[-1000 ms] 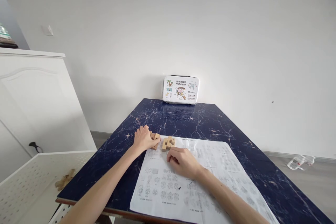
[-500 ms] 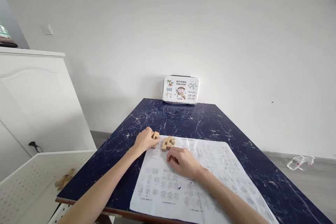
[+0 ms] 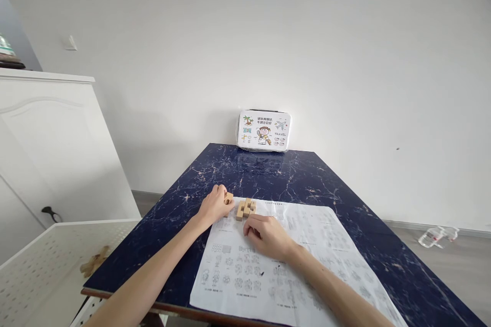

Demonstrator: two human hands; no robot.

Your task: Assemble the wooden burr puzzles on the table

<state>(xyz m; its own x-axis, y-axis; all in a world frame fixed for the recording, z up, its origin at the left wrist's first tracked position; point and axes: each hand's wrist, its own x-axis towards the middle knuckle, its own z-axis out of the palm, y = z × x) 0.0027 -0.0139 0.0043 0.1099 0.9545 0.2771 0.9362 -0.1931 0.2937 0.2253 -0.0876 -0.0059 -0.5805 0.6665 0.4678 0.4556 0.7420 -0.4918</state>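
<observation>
My left hand (image 3: 215,206) is at the upper left corner of a printed sheet (image 3: 307,245), its fingers closed on a notched wooden puzzle piece (image 3: 229,197). Most of that piece is hidden behind the fingers. Just to its right, several notched wooden pieces (image 3: 245,209) lie close together on the sheet. My right hand (image 3: 268,235) rests on the paper right below this group. Its fingers are loosely curled in, and I see nothing held in them. Rows of small diagrams and lines of text cover the sheet.
A dark blue marbled table (image 3: 264,173) carries the sheet. At its far edge a white case with cartoon prints (image 3: 264,131) leans against the wall. Lower left, more wooden pieces (image 3: 95,261) lie on a white perforated surface (image 3: 38,260), beside a white cabinet (image 3: 57,138).
My left hand has shifted slightly and its fingers cover more of the wooden piece. The right hand and the grouped pieces stay where they were.
</observation>
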